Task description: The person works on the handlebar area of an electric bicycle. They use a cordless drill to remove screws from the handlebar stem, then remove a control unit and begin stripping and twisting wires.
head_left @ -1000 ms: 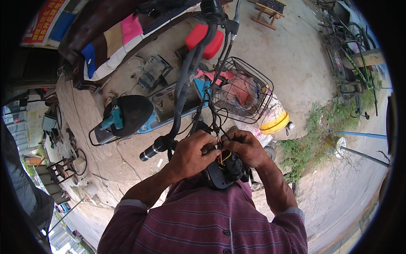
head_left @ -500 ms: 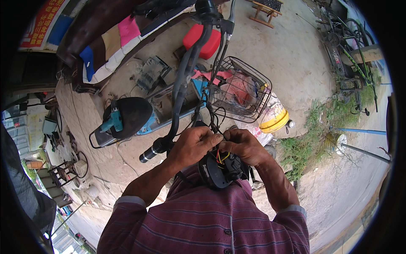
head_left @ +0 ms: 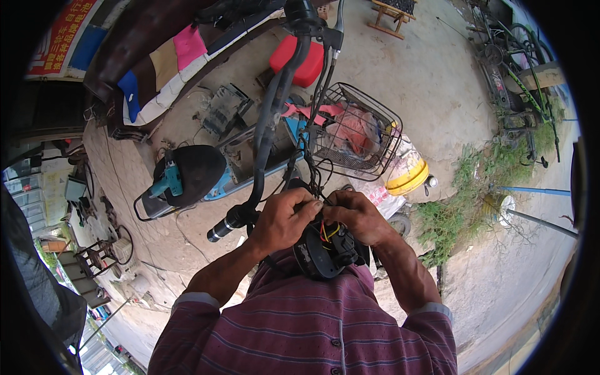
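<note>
Both hands (head_left: pixel 322 219) clamped on black housing (head_left: pixel 325 253), wire ends hidden by fingers (head_left: pixel 309 206)

Outdoor roadside repair yard, as I read it: bare concrete ground (head_left: pixel 437 81), an electric bike (head_left: pixel 206 172) with wire basket (head_left: pixel 356 134), loose parts (head_left: pixel 222 112), parked bicycles (head_left: pixel 512 75), weeds (head_left: pixel 462 206) at the edge.

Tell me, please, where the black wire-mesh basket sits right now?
In the head view, the black wire-mesh basket sits upper centre, right of the black handlebar and above both hands, left hand and right hand.
</note>
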The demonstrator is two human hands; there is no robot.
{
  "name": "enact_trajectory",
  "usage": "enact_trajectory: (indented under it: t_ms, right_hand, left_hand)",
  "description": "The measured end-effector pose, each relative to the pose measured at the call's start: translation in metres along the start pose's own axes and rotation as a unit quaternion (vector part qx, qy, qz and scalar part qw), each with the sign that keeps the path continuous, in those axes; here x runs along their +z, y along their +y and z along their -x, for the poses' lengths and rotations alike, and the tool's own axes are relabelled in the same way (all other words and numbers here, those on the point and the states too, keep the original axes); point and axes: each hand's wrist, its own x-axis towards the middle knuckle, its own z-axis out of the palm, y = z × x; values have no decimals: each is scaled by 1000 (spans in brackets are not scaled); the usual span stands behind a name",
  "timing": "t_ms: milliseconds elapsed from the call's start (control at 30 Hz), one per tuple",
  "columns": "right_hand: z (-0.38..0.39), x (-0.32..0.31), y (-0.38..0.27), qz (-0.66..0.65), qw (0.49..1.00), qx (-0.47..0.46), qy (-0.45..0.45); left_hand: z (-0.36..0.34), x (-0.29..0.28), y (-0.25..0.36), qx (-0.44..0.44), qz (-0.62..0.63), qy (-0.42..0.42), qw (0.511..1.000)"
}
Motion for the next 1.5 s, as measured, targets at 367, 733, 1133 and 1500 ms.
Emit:
enact_trajectory:
  t_ms: [367, 733, 1133, 1500]
  right_hand:
    - [-10, 9, 10, -86, 996, 18, -6]
    - [-2, -7, 24, -206, 978, 15, -29]
    - [-2, -20, 37, -373, 923, -26, -92]
    - [11, 14, 23, -117, 989, -67, 66]
  left_hand:
    - [8, 1, -5, -11, 119, 43, 992]
    - [5, -4, 5, -26, 60, -49, 997]
    - [4, -7, -6, -98, 135, -69, 984]
    - [0, -6, 2, -95, 133, -76, 984]
